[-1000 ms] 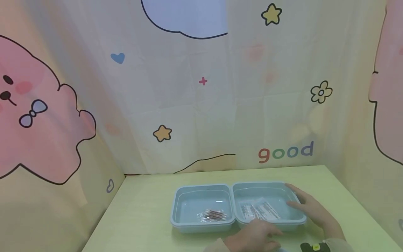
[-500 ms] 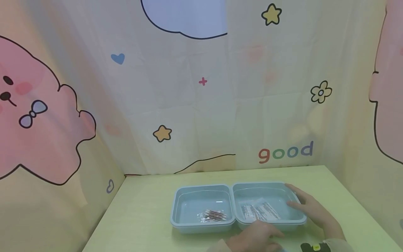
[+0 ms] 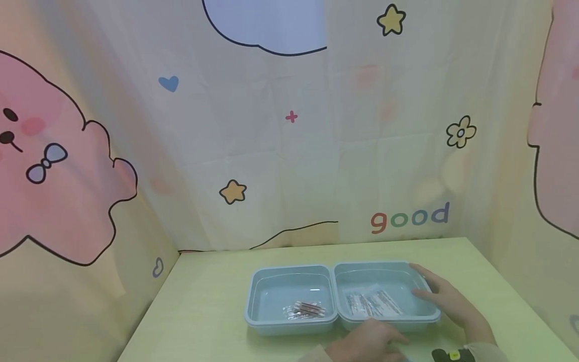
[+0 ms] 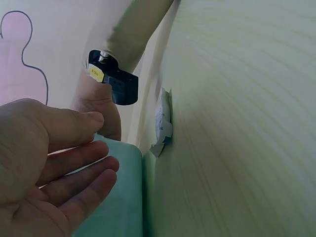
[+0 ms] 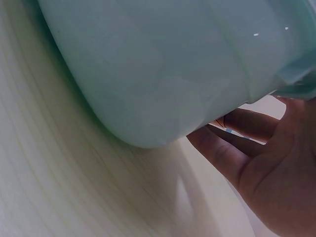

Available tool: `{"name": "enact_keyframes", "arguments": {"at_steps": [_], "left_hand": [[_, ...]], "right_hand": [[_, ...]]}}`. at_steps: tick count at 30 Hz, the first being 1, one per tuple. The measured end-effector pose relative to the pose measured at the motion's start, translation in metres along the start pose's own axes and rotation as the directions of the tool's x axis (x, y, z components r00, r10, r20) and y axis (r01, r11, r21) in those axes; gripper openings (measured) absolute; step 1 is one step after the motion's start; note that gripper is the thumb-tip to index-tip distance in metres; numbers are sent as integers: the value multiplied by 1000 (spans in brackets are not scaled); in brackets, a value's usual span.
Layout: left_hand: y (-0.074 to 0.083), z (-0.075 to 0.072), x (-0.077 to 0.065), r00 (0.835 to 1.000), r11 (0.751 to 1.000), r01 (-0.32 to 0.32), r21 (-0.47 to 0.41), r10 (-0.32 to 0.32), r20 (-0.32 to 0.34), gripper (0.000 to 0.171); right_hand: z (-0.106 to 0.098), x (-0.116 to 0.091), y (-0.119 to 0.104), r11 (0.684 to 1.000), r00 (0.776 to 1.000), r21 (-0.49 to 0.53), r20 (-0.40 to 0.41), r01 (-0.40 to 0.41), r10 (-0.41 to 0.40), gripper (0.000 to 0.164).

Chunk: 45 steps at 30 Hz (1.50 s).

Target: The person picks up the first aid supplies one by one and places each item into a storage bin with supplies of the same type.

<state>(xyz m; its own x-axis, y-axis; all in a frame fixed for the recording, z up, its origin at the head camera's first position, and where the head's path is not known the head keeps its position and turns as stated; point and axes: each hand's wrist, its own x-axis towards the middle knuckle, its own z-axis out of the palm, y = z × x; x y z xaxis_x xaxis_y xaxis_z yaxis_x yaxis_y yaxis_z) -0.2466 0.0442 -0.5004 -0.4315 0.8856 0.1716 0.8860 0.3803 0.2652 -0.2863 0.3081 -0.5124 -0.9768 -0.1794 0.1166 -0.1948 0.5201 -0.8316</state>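
My right hand [image 3: 452, 301] grips the right end of a light blue plastic tray [image 3: 380, 269], its thumb over the rim. In the right wrist view, fingers [image 5: 222, 155] lie against the tray's outer wall [image 5: 148, 74]. Inside this tray are several clear, white-printed packets [image 3: 373, 303]. In front of it is my left hand [image 3: 366, 342], its fingers loosely bent. The left wrist view shows that hand [image 4: 59, 158] holding nothing. A small white-and-blue packet [image 4: 163, 118] lies on the table near it.
A second light blue tray [image 3: 289, 269] stands at the left, touching the first. It holds a clear packet of brown swabs with pale tips [image 3: 307, 309]. Both trays rest on a pale green table [image 3: 203, 301], with a printed curtain [image 3: 280, 151] behind.
My left hand has shifted slightly to the right in front of the right tray. The right hand and both trays have stayed in place.
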Motion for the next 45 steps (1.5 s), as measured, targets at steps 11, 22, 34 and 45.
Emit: {"name": "enact_keyframes", "arguments": {"at_steps": [11,22,34,45], "left_hand": [[-3,3,2,998,999,18,32,-20,62,29],[-4,4,3,997,999,12,49,-15,80,31],[-1,8,3,985,996,89,21,-91,144,29],[2,13,0,971,992,129,-19,-122,204,27]], "right_hand": [[0,-1,-1,1000,1000,9,-1,1,-1,70],[0,0,0,1000,1000,22,2,6,-6,70],[0,0,0,1000,1000,22,0,-6,6,71],[0,0,-2,999,999,18,5,-38,38,73]]}}
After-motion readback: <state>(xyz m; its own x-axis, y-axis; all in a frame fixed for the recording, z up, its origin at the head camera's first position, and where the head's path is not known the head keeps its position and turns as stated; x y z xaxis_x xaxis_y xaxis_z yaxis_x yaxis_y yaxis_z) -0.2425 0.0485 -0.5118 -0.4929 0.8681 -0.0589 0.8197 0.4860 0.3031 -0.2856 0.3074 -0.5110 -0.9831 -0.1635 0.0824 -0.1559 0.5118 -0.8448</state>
